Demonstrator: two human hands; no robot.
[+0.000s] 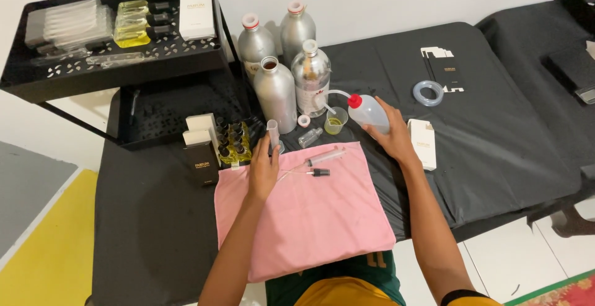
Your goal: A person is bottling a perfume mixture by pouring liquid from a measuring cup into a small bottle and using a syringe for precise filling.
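Hands work over a pink cloth (310,210) spread at the near edge of a black-covered table (496,132). The left hand (263,170) is curled around the lower part of a small clear measuring cylinder (273,134), holding it upright at the cloth's far left corner. The right hand (390,135) wraps its fingers about a plastic wash bottle (367,113) with a red cap, just beyond the cloth's far right corner; the bottle's thin bent spout reaches toward a small cup (335,121) of yellowish liquid. On the cloth's far edge lie a syringe (325,156) and a black spray pump (317,172) with its thin tube (both untouched). A small clear bottle (310,137) lies on its side between cylinder and cup. Behind them, toward the table's far edge, four silver metal bottles (276,92) stand together. A white carton (423,143) lies just beside the right wrist. Left of the cylinder stands a cluster of small filled bottles (233,145) beside dark and white boxes (201,151), next to a black tiered rack (111,64).
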